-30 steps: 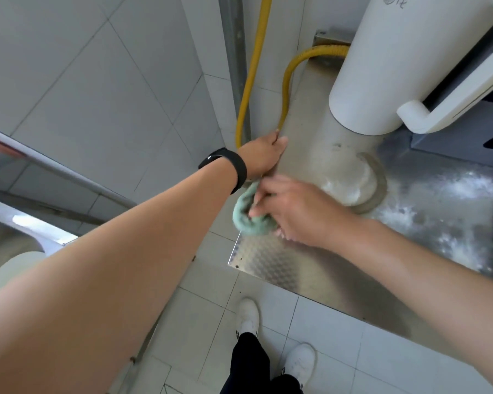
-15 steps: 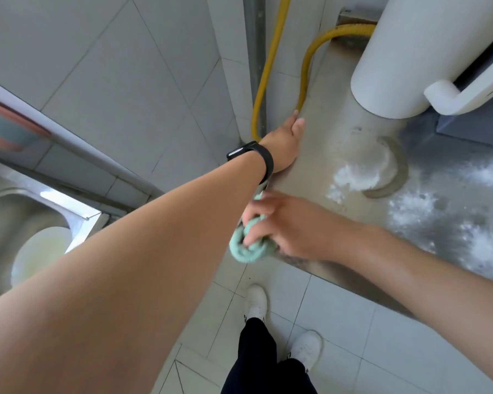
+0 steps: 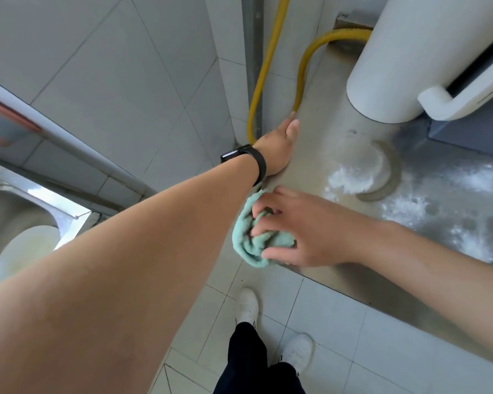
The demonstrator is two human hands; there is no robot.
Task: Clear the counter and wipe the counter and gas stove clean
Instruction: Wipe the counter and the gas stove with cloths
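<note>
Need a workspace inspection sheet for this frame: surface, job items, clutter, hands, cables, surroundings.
Surface: brushed stainless-steel counter, white powder patches and a curved ring stain unwiped.
Job's things: bunched teal fluffy cloth at the counter's near left corner.
Clutter: tall white cylindrical container standing at the back.
Hands: left hand flat on the counter's left edge, fingers straight; right hand grips the cloth.
Cables: yellow flexible hose looping down the wall corner, then behind the container.
Surroundings: grey tiled wall, tiled floor, steel sink at left.
</note>
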